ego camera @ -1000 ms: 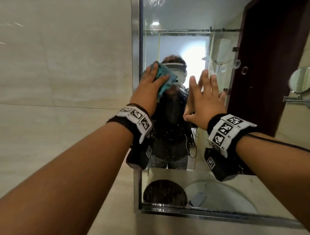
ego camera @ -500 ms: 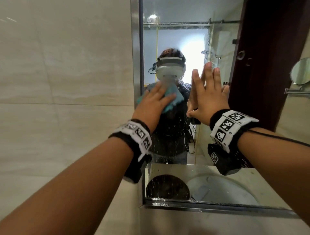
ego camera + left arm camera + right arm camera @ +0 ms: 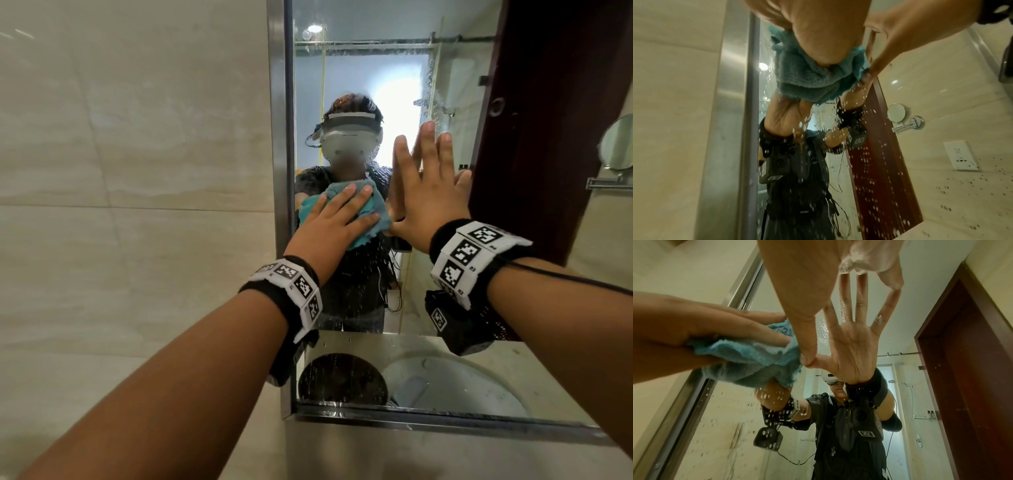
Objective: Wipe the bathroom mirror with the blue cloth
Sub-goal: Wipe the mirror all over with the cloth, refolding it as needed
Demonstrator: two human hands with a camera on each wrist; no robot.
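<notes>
The bathroom mirror (image 3: 359, 85) faces me in a steel frame, and water drops (image 3: 869, 162) speckle its lower part. My left hand (image 3: 335, 219) lies flat on the bunched blue cloth (image 3: 378, 214) and presses it onto the glass near the mirror's left edge, at chest height of my reflection. From the left wrist view the cloth (image 3: 807, 78) bulges out under the palm (image 3: 818, 32). Just right of the cloth, my right hand (image 3: 428, 198) rests flat on the glass with fingers spread. Its thumb (image 3: 807, 353) touches the cloth (image 3: 748, 356).
The steel frame (image 3: 279, 171) borders a beige tiled wall (image 3: 137, 171) on the left. A dark red door (image 3: 548, 120) stands right of the mirror, with a round shaving mirror (image 3: 618, 142) on the wall beyond. A ledge (image 3: 445, 452) runs below the glass.
My left hand has slid the cloth down the mirror, from the height of the reflected head to the chest. The right hand has stayed flat on the glass.
</notes>
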